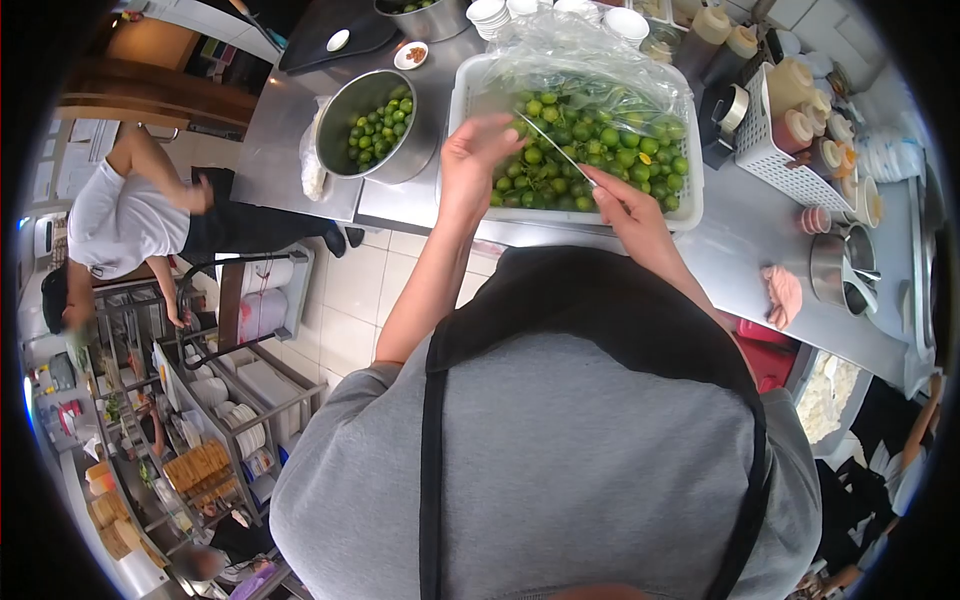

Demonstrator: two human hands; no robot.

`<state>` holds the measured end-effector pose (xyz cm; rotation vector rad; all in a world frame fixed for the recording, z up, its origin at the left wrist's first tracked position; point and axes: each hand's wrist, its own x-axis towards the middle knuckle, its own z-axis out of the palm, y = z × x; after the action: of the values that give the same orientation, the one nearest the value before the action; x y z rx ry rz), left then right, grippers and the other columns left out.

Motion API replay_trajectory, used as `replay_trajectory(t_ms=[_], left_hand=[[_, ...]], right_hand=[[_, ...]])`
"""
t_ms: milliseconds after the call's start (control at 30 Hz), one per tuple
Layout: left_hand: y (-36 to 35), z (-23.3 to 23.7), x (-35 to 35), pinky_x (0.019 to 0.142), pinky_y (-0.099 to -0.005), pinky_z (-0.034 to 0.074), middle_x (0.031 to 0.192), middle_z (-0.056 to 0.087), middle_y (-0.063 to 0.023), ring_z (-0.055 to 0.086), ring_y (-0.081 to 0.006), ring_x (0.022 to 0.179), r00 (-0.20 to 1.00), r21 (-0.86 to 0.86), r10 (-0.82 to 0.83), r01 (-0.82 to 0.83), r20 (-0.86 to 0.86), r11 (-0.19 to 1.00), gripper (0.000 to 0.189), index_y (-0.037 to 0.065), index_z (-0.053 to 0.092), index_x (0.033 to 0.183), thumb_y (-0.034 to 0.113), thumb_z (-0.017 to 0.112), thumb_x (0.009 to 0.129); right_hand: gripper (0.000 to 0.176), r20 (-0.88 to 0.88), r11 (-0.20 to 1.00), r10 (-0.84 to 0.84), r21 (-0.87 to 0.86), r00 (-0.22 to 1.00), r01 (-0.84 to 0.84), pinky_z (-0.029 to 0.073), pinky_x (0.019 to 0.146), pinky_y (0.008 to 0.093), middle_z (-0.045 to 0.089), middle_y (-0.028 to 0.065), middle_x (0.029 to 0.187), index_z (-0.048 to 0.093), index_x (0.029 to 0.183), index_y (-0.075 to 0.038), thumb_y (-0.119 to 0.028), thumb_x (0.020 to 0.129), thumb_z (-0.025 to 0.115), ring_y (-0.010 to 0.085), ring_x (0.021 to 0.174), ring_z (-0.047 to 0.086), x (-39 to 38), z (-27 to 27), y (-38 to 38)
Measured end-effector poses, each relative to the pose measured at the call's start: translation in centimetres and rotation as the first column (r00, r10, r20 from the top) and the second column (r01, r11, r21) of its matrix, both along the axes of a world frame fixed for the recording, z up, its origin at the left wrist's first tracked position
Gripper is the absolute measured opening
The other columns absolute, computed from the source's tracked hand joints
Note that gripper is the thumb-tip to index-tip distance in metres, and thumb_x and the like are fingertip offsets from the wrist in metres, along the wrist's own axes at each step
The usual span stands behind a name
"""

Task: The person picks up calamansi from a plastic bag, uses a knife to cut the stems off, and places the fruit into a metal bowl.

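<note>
A white tray (pixel 694 200) full of small green limes (pixel 600 135) stands on the metal counter in front of me, with clear plastic film (pixel 590 50) bunched over its far part. My right hand (pixel 632 205) is closed on the handle of a thin knife (pixel 552 143), whose blade points up and left over the limes. Over the tray's left side is my left hand (pixel 480 160), its fingers smeared by motion. Whether anything is in it cannot be made out. Left of the tray, a steel pot (pixel 420 135) holds more limes.
Sauce bottles stand in a white basket (pixel 750 150) at the right, near a pink cloth (pixel 781 296). Small white bowls (pixel 487 15) are stacked behind the tray. A person in a white shirt (pixel 130 215) stands at the left by a rack. Another person is partly visible at far right.
</note>
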<state>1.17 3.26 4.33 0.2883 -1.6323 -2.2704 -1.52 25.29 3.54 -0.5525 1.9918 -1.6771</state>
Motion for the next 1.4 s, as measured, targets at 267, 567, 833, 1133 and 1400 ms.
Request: replay_trajectory(t_ms=[267,567,833,1133,1400], left_hand=[[0.2,0.3,-0.1,0.087,-0.0331,0.05,0.098,0.059,-0.006,0.059,-0.0139,0.09,0.999,0.067,0.032,-0.034,0.026,0.997,0.02,0.0,0.058,0.104,-0.003,0.058,0.084],[0.6,0.2,-0.3,0.083,-0.0314,0.05,0.09,0.062,-0.0062,0.061,-0.0139,0.084,0.999,-0.004,0.039,-0.039,-0.008,0.999,0.019,-0.001,0.059,0.101,-0.001,0.062,0.082],[2.7,0.4,0.9,0.076,-0.0241,0.048,0.09,0.065,-0.0059,0.062,-0.0115,0.079,0.985,-0.093,-0.146,0.155,0.094,0.984,0.024,0.001,0.06,0.102,-0.004,0.063,0.078],[-0.3,0.0,-1.2,0.082,-0.0311,0.051,0.094,0.061,-0.0082,0.06,-0.0141,0.086,0.997,-0.046,0.073,-0.074,-0.02,0.996,0.022,-0.002,0.059,0.103,-0.002,0.062,0.081],[1.6,-0.4,-0.5,0.077,-0.0269,0.05,0.09,0.064,-0.0068,0.061,-0.0126,0.08,0.997,-0.188,0.021,-0.006,0.081,0.982,0.018,0.0,0.061,0.099,-0.002,0.063,0.08]], right_hand=[[0.032,-0.193,1.0,-0.005,0.015,0.981,0.008,0.045,0.081,0.0281,0.062,0.0134,0.11,0.054,0.124,-0.01,-0.018,0.093,0.049,0.0193,0.094,0.06,0.5,1.5,0.4],[0.032,-0.303,0.999,-0.015,0.039,0.953,0.028,0.047,0.077,0.0306,0.064,0.0144,0.106,0.055,0.123,-0.012,-0.016,0.092,0.051,0.0225,0.088,0.062,0.8,1.0,0.7],[0.03,-0.387,0.993,-0.065,0.065,0.92,0.097,0.047,0.074,0.0315,0.065,0.0148,0.101,0.057,0.121,-0.012,-0.017,0.092,0.051,0.0231,0.08,0.061,0.4,0.6,0.4],[0.031,-0.369,0.999,-0.024,0.021,0.929,0.034,0.047,0.077,0.0302,0.063,0.0151,0.106,0.056,0.123,-0.012,-0.016,0.092,0.05,0.0236,0.084,0.062,1.0,1.2,0.8],[0.032,-0.374,0.997,-0.063,0.021,0.925,0.076,0.046,0.069,0.03,0.065,0.0138,0.099,0.055,0.123,-0.014,-0.017,0.092,0.052,0.0215,0.075,0.06,0.5,0.5,0.3]])
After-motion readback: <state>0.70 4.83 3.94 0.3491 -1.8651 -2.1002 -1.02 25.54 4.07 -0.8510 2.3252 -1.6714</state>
